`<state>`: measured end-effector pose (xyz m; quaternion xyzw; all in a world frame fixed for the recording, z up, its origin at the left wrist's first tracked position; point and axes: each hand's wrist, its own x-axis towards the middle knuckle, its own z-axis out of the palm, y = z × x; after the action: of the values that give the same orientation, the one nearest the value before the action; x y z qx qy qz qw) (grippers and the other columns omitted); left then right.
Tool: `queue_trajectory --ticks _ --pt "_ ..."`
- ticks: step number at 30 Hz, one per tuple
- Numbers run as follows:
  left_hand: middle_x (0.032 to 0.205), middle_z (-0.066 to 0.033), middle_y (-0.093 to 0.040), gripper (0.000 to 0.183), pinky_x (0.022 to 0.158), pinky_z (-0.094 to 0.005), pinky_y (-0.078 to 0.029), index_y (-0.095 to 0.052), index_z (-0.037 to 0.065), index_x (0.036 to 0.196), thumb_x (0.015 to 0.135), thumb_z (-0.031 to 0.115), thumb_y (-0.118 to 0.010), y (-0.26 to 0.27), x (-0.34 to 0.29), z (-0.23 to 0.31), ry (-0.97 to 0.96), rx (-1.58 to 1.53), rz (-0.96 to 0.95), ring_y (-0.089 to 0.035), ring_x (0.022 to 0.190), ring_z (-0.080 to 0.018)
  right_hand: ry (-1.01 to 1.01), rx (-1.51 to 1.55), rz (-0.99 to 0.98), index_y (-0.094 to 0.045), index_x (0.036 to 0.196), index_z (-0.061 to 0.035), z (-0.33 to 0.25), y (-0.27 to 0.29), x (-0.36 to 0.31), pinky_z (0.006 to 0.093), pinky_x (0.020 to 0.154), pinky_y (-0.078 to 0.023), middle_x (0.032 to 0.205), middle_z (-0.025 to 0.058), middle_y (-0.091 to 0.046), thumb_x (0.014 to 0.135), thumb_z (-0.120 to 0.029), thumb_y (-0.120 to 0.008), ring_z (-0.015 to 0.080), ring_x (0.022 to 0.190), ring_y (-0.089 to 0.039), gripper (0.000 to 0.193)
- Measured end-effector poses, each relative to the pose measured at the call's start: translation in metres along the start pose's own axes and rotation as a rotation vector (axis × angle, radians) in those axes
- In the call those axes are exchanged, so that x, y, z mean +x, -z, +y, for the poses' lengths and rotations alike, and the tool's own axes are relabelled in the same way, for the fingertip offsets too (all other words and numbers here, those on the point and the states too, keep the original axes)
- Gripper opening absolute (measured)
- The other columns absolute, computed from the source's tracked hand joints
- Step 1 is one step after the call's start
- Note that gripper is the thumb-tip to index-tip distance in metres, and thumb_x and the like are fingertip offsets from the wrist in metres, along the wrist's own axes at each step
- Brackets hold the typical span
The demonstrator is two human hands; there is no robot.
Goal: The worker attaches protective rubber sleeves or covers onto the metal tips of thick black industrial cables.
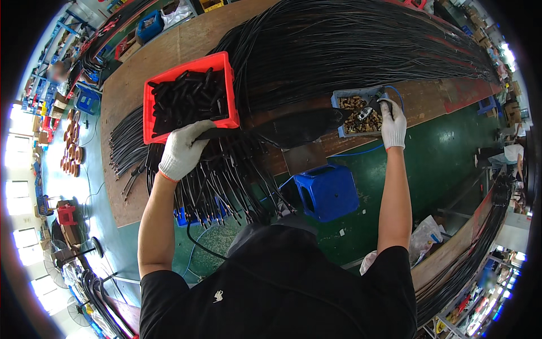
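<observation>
My left hand (183, 149), in a white knit glove, is at the near edge of a red bin (232, 107) full of short black sleeves (186, 97). Its fingers close round the end of a black tube-like piece (221, 133). To the right of that piece lies a broad, tapering black shape (302, 127) that I cannot identify. My right hand (393, 125), also gloved, grips a black-and-silver air tool (370, 107) with a blue hose. The tool is over a grey-blue bin (361, 92) of small brass fittings (351, 103).
Long bundles of black cables (350, 51) cover the far side of the wooden table (186, 42). Cable ends (220, 186) hang over its near edge. A blue stool (327, 192) stands on the green floor. Another person (511, 158) is at the far right.
</observation>
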<state>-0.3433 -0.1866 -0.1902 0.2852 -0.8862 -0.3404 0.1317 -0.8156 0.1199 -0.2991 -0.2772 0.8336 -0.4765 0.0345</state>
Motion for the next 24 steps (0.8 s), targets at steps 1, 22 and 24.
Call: queue_trajectory --ticks 1,22,24 --pt "0.113 -0.0222 -0.078 0.037 0.094 -0.0369 -0.059 -0.074 -0.001 0.124 0.088 -0.004 -0.069 0.001 -0.008 -0.002 -0.001 -0.001 0.005 -0.078 0.109 -0.0322 0.092 -0.102 0.088 -0.075 0.123 -0.0022 -0.008 0.001 -0.004 0.0335 0.099 -0.051 0.114 0.0124 -0.078 0.110 -0.026 -0.066 0.0213 0.106 -0.069 0.028" --pt "0.077 -0.0076 -0.068 0.038 0.064 -0.0419 -0.058 -0.080 0.020 0.115 0.077 0.017 -0.081 -0.021 -0.166 0.087 -0.737 0.104 0.039 -0.072 0.072 -0.0310 -0.541 0.579 0.305 -0.069 0.109 -0.0207 -0.104 0.061 -0.148 0.0304 0.054 -0.038 0.082 -0.0032 -0.061 0.113 -0.052 -0.057 0.0107 0.065 -0.052 0.034" --pt "0.073 -0.0075 -0.067 0.033 0.061 -0.0434 -0.057 -0.080 0.019 0.111 0.079 0.015 -0.078 -0.019 -0.177 0.101 -0.781 0.035 0.056 -0.071 0.068 -0.0318 -0.634 0.739 0.371 -0.064 0.103 -0.0190 -0.087 0.083 -0.160 0.0328 0.059 -0.046 0.084 -0.0009 -0.065 0.113 -0.053 -0.054 0.0132 0.066 -0.056 0.037"
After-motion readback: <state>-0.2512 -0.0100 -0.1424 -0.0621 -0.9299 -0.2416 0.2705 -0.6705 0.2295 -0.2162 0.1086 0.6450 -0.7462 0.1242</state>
